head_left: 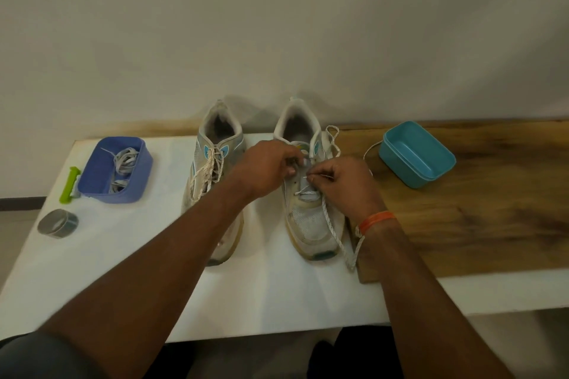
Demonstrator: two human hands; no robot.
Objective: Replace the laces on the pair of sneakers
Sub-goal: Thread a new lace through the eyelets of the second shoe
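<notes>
A: Where are the shoes?

B: Two white shoes stand side by side on the white table (277,301), toes toward the person. The right shoe (311,224) is the one being worked on. The left shoe (212,181) is just beside it, at its 9 o'clock.

A: What are the hands doing?

B: Both hands are on the right shoe. The left hand (268,169) reaches across the left shoe and its fingers are curled together at the holes near the tongue. I cannot tell just what it holds. The right hand (348,181) pinches the tip of a thin white lace (331,224) between thumb and finger, right at a hole.

A: Where does the lace go?

B: It crosses low on the shoe, then one loose end runs down past the toe, toward 5 o'clock. Another part loops up by the heel, at 1 o'clock.

A: Is the left shoe laced?

B: Yes, it has a speckled lace, loose and untied.

A: What else is there?

B: A band (375,220) is on the right wrist. At 3 o'clock from the shoes a teal box (415,154) sits on a wood board (477,224). At 9 o'clock a blue box (117,172) holds gray laces (123,160). A green tool (70,184) touches its left side. A gray tape roll (58,224) lies near it, at 7 o'clock.
</notes>
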